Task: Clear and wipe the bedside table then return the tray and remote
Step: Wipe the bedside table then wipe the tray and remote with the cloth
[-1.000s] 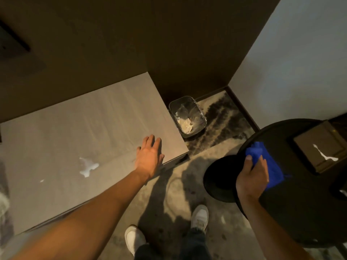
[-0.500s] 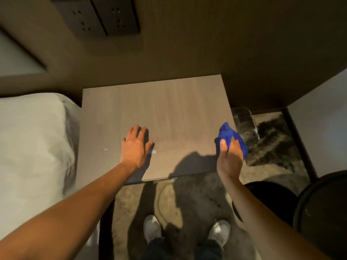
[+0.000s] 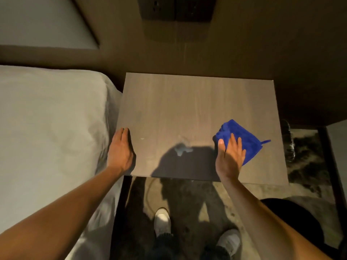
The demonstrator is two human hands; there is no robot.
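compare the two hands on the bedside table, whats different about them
The right hand presses flat on the blue cloth; the left hand holds nothing. The right hand lies well onto the bedside table; the left hand sits at its left edge, beside the bed. Both are bare, fingers extended.

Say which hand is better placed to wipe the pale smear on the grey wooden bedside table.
Right. The right hand already presses the blue cloth flat on the grey wooden bedside table, beside the pale smear. The left hand rests bare at the table's left edge.

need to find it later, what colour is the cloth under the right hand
Blue, seen in the head view: the cloth lies on the bedside table.
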